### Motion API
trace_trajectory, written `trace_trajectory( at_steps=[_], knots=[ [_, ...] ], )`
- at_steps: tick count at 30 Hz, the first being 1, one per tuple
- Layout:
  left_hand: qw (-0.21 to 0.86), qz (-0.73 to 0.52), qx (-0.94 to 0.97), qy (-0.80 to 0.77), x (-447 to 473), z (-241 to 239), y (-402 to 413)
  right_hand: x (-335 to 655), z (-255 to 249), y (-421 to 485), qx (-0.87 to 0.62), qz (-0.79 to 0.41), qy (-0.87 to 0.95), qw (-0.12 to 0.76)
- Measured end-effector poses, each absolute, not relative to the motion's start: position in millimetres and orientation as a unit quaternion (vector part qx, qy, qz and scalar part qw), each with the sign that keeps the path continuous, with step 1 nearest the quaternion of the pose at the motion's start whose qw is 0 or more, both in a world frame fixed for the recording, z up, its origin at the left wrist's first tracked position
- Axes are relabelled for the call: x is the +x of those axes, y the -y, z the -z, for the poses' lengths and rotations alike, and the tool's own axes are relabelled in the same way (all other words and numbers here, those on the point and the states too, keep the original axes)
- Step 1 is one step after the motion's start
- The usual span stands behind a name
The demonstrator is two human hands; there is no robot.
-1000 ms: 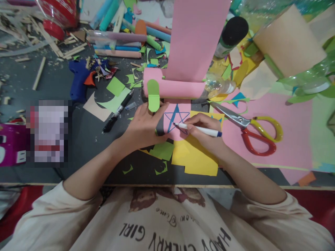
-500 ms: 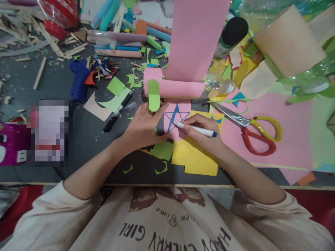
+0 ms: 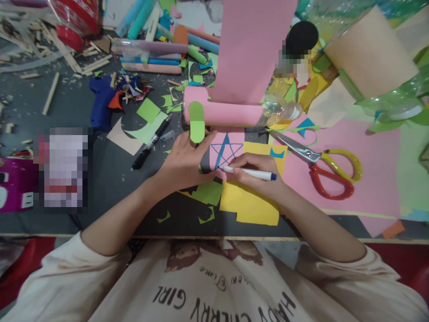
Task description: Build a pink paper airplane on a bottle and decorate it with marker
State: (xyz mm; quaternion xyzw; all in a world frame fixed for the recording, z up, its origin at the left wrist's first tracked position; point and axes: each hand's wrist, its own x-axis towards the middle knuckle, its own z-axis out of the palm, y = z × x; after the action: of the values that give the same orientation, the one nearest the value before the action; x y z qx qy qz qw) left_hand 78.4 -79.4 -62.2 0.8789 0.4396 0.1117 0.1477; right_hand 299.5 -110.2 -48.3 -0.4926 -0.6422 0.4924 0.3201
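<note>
A white marker (image 3: 251,172) with a blue end is gripped in my right hand (image 3: 259,167), its tip on pink paper (image 3: 236,136). A five-pointed star outlined in blue shows there, with a blue-filled band down its left side. My left hand (image 3: 182,158) presses on the left edge of this paper, its thumb stretched along it; the other fingertips are partly hidden by a green paper tab (image 3: 197,131). Just beyond lies a plastic bottle wrapped in pink paper (image 3: 231,113). Yellow paper (image 3: 250,203) lies beneath my right hand.
Scissors (image 3: 313,156) with red and yellow handles lie at the right. A black pen (image 3: 150,143) and a blue glue gun (image 3: 102,100) are on the left. Paper scraps, rolled coloured paper (image 3: 150,69) and wooden sticks (image 3: 50,94) cover the far side.
The marker tip has moved down and slightly left along the star's left leg, my right hand shifting slightly with it. My left hand has stayed in place.
</note>
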Motion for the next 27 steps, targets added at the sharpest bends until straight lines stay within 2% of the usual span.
trace_trajectory(
  at_steps=[4, 10, 17, 27],
  knots=[
    [0.133, -0.113, 0.883, -0.436, 78.1, 61.8, 80.3, 300.1, 48.0, 110.6, -0.480, -0.498, 0.648, 0.318],
    [0.133, -0.115, 0.882, -0.437, 77.4, 62.9, 80.7, 298.6, 53.6, 110.8, -0.523, -0.473, 0.608, 0.364],
    [0.137, -0.110, 0.879, -0.443, 77.8, 62.5, 80.7, 298.4, 50.7, 110.0, -0.510, -0.495, 0.616, 0.338],
    [0.142, -0.111, 0.881, -0.438, 76.8, 62.8, 80.6, 297.1, 55.1, 109.2, -0.520, -0.480, 0.578, 0.408]
  ],
)
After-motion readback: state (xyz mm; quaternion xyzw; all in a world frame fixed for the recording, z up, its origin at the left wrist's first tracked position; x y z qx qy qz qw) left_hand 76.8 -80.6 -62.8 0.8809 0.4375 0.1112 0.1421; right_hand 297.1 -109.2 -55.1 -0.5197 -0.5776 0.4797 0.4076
